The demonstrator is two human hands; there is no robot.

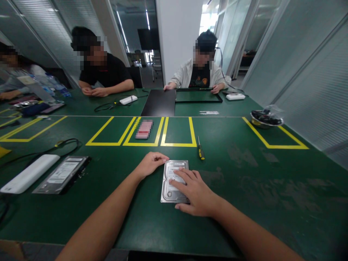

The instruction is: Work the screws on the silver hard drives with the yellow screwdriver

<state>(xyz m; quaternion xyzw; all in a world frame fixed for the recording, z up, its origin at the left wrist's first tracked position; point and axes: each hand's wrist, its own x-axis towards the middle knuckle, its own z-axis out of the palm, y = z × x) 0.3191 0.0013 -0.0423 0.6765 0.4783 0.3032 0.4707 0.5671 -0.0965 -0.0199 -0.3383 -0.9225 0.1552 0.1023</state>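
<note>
A silver hard drive (169,188) with a white label lies flat on the green table, right in front of me. My right hand (197,192) rests over its right half with fingers spread across the label, and the thumb is by the lower right edge. At the drive's top left corner is my left hand (152,163), thumb and forefinger brought together; whatever is between the tips is too small to tell. Just beyond the drive, to the right, lies a yellow and black screwdriver (200,150), touched by neither hand.
To the left, a second hard drive (63,174) lies beside a white power strip (29,174). Yellow tape (179,144) marks boxes on the table; a pink object (144,129) lies in one. A metal bowl (265,123) stands right. People sit opposite, one holding a black frame (198,102).
</note>
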